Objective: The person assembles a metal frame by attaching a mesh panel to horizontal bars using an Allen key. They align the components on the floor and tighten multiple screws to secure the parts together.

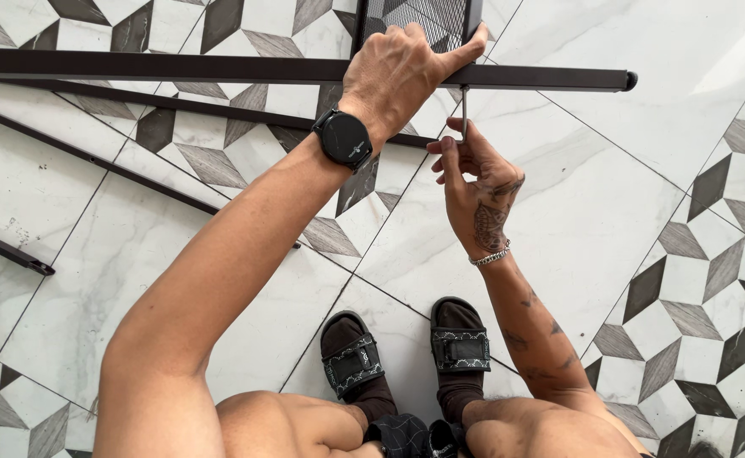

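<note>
Dark metal was gripped by the left hand (pixel 398 72), whose fingers were curled over a long horizontal bar (pixel 177 66) near its right end, the thumb stretched toward a mesh panel (pixel 415 19) above. Just below the bar, a thin metal key (pixel 464 110) was pinched upright between the fingertips of the right hand (pixel 474 182), its top end meeting the bar's underside. A black watch (pixel 343 138) was worn on the left wrist, a silver bracelet (pixel 491 256) on the right. Sandalled feet (pixel 406 352) were planted on the patterned marble floor (pixel 610 203) beneath.
</note>
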